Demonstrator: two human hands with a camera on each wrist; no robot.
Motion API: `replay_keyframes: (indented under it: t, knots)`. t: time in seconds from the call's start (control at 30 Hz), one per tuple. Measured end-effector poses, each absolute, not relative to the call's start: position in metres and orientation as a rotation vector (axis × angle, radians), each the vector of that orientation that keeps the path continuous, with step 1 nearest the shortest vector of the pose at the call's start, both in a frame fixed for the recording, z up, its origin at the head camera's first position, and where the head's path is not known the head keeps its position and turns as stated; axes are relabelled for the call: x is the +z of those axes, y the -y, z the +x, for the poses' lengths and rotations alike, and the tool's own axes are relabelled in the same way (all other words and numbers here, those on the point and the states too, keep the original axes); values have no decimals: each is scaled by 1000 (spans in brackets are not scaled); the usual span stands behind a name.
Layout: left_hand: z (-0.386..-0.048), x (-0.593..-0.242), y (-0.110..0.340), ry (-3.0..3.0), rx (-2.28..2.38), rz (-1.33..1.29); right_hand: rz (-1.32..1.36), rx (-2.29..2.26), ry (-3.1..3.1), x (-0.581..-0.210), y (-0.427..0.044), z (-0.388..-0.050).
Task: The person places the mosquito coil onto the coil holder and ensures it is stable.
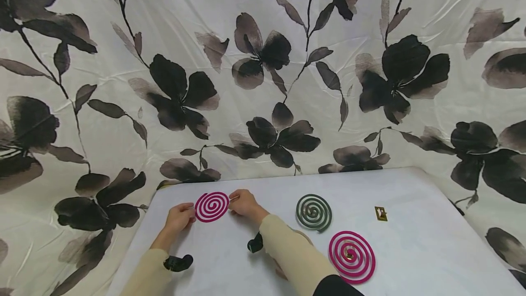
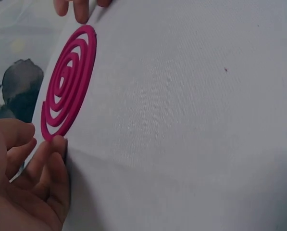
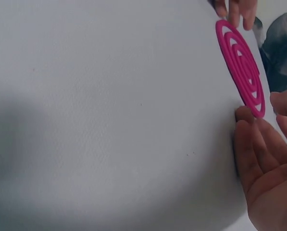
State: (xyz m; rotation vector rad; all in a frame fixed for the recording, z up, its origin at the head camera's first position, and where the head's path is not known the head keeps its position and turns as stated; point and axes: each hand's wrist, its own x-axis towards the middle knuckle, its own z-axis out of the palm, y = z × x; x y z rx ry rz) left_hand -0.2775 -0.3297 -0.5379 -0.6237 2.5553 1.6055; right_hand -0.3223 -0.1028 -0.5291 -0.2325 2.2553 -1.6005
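Note:
A pink mosquito coil point(image 1: 212, 207) lies at the far left of the white table, between both hands. The left hand point(image 1: 181, 216) has fingertips at its left edge; in the left wrist view the thumb point(image 2: 20, 133) stands apart from the coil. At the opposite edge, the right hand point(image 1: 246, 204) touches the rim with its fingertips. In the right wrist view, its fingers point(image 3: 251, 154) are gently bent and the thumb is off the coil. Neither hand visibly pinches it.
Right of the arms lie a green mosquito coil point(image 1: 302, 214) and a second pink coil point(image 1: 367, 259) with something gold at its centre. A small gold metal piece point(image 1: 381, 214) lies farther right. The right forearm partly hides a tan round thing point(image 1: 304, 235). Floral cloth point(image 1: 263, 104) hangs behind the table.

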Motion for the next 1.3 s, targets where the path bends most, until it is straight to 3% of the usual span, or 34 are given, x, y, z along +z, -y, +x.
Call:
replay_keyframes:
  t: [0.4,0.7,1.3]
  knots:
    - [-281,-547,316,-2642,1599,-684,-128,-1754,-2234,-537,108,-319]
    - [-273,-542,301,-2697,1945,-669,-104,-2008,-2172,-540,113,-315]
    - [-248,-503,277,-2584,2256,-615,-236,-2115,-2072,-488,99,-295]
